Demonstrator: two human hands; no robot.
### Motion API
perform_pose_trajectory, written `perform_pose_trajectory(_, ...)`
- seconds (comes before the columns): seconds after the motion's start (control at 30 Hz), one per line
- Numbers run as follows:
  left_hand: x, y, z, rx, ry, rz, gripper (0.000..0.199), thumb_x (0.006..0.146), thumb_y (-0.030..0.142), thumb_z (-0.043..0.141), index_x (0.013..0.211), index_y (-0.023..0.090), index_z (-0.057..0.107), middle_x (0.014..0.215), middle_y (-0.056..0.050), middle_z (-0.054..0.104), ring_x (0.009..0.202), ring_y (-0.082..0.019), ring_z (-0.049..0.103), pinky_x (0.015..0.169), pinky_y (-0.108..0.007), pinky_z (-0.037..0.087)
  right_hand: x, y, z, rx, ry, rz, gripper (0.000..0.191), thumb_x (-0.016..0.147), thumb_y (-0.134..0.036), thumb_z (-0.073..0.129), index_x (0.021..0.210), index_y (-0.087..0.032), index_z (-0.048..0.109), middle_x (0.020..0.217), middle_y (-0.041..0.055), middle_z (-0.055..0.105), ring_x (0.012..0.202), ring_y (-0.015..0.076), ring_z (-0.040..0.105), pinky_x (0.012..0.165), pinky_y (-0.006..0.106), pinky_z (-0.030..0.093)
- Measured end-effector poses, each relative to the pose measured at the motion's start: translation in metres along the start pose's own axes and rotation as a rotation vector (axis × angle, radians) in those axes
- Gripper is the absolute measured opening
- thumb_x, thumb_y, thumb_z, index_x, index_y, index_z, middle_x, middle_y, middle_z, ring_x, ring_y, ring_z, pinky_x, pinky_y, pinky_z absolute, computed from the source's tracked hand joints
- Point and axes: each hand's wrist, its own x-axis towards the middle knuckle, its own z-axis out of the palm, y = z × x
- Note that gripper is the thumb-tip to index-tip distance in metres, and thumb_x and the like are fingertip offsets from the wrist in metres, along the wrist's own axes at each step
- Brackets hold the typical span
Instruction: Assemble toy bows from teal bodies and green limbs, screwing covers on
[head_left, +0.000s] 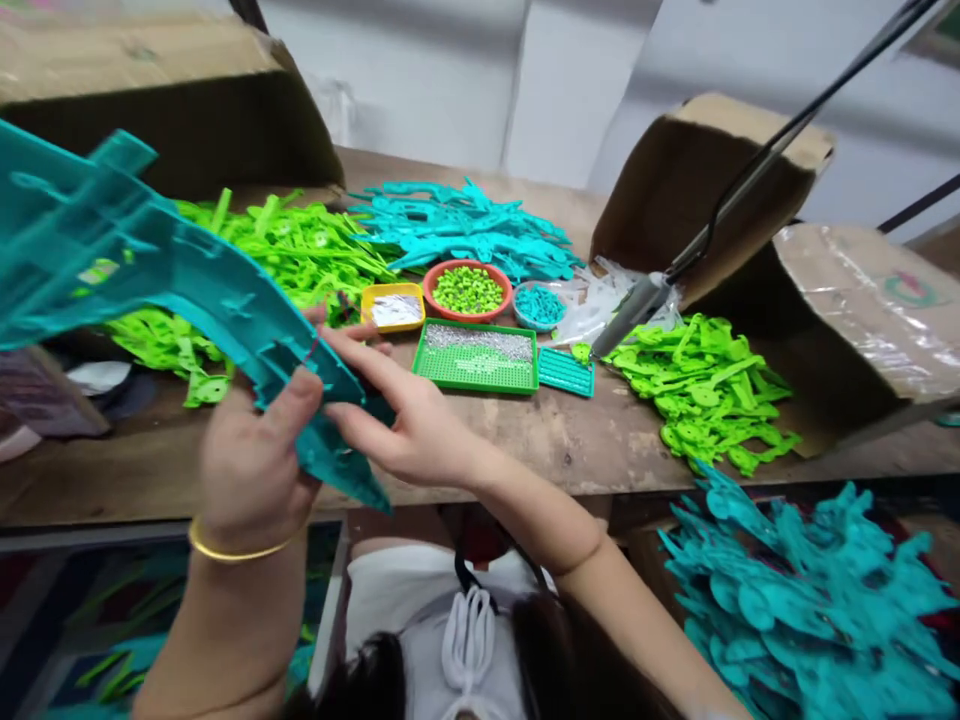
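Observation:
A long, curved teal plastic shell (pixel 217 290), its ribbed inner side facing me, is held up at the left above the bench. My left hand (pixel 259 455), with a gold bangle at the wrist, grips its lower part, thumb across the inside. My right hand (pixel 405 410) closes on the shell's right edge, thumb and fingers on either side. A thin dark red strand shows near my left thumb; what it belongs to is unclear. Beyond my hands lies a green tray (pixel 476 380) of small silvery pieces, beside a small teal ridged tray (pixel 566 371).
Bright green parts (pixel 300 250) and teal parts (pixel 465 225) are heaped behind. A red bowl (pixel 469 315), yellow dish (pixel 392 325) and small bowl (pixel 540 325) hold little pieces. A grey cylindrical tool (pixel 630 315) hangs on a cable. Cardboard boxes (pixel 877 300) flank the bench; teal pieces (pixel 810 600) pile lower right.

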Motion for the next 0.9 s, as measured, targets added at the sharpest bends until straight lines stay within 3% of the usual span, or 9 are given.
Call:
perform_pose_trajectory(0.07,0.01,-0.002,0.009,-0.03,0.009,0.025,0.032,0.076,0.036,0.075,0.107,0.028,0.071,0.113,0.0,0.071,0.1,-0.023,0.07,0.082,-0.034,0.062,-0.014,0.018,-0.009,0.027,0.05,0.005,0.062,0.09,-0.032,0.061,0.146,-0.023,0.037,0.144,0.0057,0.052,0.129,0.0155,0.053,0.109,0.03,0.046)
perform_pose_trajectory(0.13,0.023,-0.022,0.014,-0.083,0.038,-0.055,0.029,0.075,0.028,0.076,0.102,0.023,0.07,0.097,-0.001,0.074,0.086,-0.02,0.071,0.078,-0.033,0.062,-0.038,0.047,-0.027,-0.013,0.159,0.1,0.054,0.088,-0.038,0.063,0.138,-0.024,0.047,0.134,0.0072,0.059,0.119,0.0157,0.058,0.104,0.031,0.049)
perform_pose_trajectory(0.23,0.047,-0.069,0.02,-0.145,0.054,-0.251,0.031,0.069,0.025,0.077,0.097,0.018,0.066,0.072,0.0,0.07,0.067,-0.018,0.07,0.072,-0.035,0.062,-0.082,0.095,-0.071,-0.121,0.408,0.409,0.032,0.088,-0.042,0.059,0.112,-0.021,0.064,0.114,0.0073,0.068,0.102,0.0165,0.064,0.095,0.035,0.053)
perform_pose_trajectory(0.3,0.06,-0.101,0.028,-0.161,0.013,-0.35,0.031,0.069,0.026,0.075,0.095,0.017,0.062,0.073,-0.001,0.071,0.069,-0.019,0.071,0.071,-0.036,0.062,-0.107,0.121,-0.102,-0.238,0.592,0.583,0.032,0.087,-0.041,0.056,0.105,-0.017,0.065,0.106,0.0093,0.071,0.097,0.0183,0.066,0.092,0.036,0.053)
perform_pose_trajectory(0.37,0.07,-0.128,0.038,-0.183,-0.05,-0.418,0.031,0.068,0.027,0.074,0.093,0.017,0.059,0.076,-0.003,0.072,0.071,-0.02,0.071,0.068,-0.035,0.061,-0.12,0.138,-0.127,-0.341,0.646,0.646,0.033,0.086,-0.041,0.055,0.104,-0.015,0.065,0.103,0.0104,0.072,0.095,0.0191,0.067,0.092,0.037,0.053)
perform_pose_trajectory(0.5,0.081,-0.169,0.057,-0.212,-0.036,-0.442,0.034,0.063,0.029,0.072,0.088,0.017,0.053,0.067,0.001,0.067,0.057,-0.018,0.067,0.057,-0.031,0.057,-0.118,0.159,-0.156,-0.503,0.571,0.651,0.033,0.087,-0.039,0.053,0.105,-0.015,0.067,0.103,0.0102,0.073,0.092,0.0198,0.067,0.089,0.037,0.053)
perform_pose_trajectory(0.6,0.086,-0.185,0.056,-0.23,0.012,-0.421,0.037,0.06,0.033,0.072,0.087,0.017,0.053,0.063,0.001,0.067,0.052,-0.017,0.064,0.051,-0.029,0.054,-0.116,0.174,-0.166,-0.659,0.529,0.659,0.03,0.088,-0.032,0.047,0.099,-0.015,0.07,0.104,0.0135,0.072,0.099,0.025,0.065,0.095,0.046,0.049)
perform_pose_trajectory(0.7,0.09,-0.189,0.047,-0.256,0.022,-0.393,0.036,0.063,0.037,0.071,0.086,0.02,0.049,0.064,0.001,0.068,0.053,-0.017,0.066,0.051,-0.028,0.054,-0.128,0.187,-0.17,-0.781,0.468,0.659,0.028,0.087,-0.027,0.049,0.096,-0.016,0.072,0.114,0.0166,0.07,0.112,0.03,0.06,0.105,0.054,0.04)
perform_pose_trajectory(0.9,0.093,-0.185,0.041,-0.262,0.016,-0.447,0.031,0.067,0.034,0.066,0.088,0.021,0.047,0.064,0.001,0.067,0.054,-0.017,0.067,0.054,-0.029,0.056,-0.168,0.179,-0.168,-0.888,0.325,0.627,0.026,0.088,-0.03,0.052,0.101,-0.019,0.073,0.12,0.0131,0.069,0.115,0.0265,0.059,0.106,0.048,0.041)
